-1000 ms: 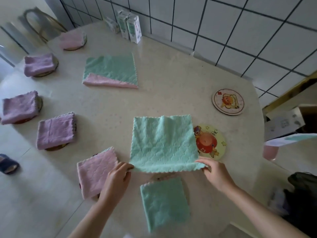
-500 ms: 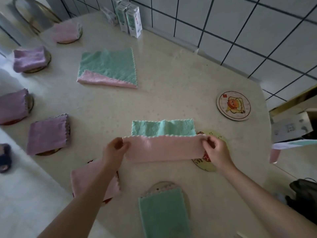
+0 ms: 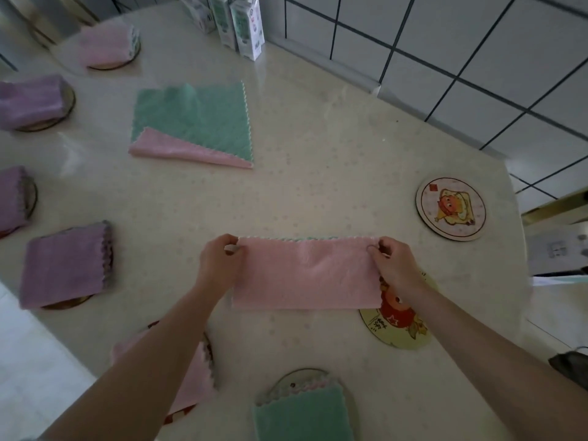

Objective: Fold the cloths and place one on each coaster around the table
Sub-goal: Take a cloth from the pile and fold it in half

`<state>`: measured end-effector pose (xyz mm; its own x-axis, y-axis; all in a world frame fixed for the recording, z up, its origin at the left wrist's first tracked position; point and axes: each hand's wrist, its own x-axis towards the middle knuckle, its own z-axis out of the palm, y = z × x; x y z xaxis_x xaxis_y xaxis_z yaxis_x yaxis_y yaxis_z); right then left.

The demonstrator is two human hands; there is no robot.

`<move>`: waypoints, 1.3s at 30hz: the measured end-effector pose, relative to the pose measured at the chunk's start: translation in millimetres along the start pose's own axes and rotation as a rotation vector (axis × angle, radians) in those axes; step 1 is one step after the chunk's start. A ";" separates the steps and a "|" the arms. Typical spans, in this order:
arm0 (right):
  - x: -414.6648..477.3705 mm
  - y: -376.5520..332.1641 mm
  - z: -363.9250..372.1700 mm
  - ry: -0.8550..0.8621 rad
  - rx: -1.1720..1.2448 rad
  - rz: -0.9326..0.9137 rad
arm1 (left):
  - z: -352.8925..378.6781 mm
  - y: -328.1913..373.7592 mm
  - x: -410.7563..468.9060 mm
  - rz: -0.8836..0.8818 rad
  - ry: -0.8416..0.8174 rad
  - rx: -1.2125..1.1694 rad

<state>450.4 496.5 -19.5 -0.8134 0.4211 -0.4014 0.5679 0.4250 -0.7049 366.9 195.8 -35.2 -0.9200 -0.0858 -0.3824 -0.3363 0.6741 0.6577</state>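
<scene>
Hands are pinching the half-folded pink cloth (image 3: 307, 273) near the tabletop's (image 3: 334, 154) near edge: left hand (image 3: 219, 265) gripping its far-left corner, right hand (image 3: 394, 268) its far-right, overlapping a bare coaster (image 3: 397, 326).

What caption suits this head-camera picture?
Left hand and right hand pinch a half-folded pink cloth near a bare coaster.

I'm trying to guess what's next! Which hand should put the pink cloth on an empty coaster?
Probably the right hand. It pinches the pink cloth at its right end, directly over the empty red cartoon coaster. The left hand is nearer the covered coasters.
</scene>
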 end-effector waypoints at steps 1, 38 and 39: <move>3.6 0.8 0.6 0.006 -0.009 0.018 | 0.5 0.5 1.7 0.008 0.011 0.041; -6.5 -4.3 2.5 0.020 0.059 0.122 | 5.5 -10.8 -36.8 -0.169 0.049 -0.138; -13.6 -3.1 2.6 0.027 0.033 0.069 | 4.9 -13.7 -41.7 -0.159 0.050 -0.130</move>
<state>459.3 487.4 -13.5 -0.7687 0.4703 -0.4335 0.6173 0.3680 -0.6954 410.9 193.7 -31.4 -0.8611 -0.2218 -0.4575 -0.4980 0.5493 0.6710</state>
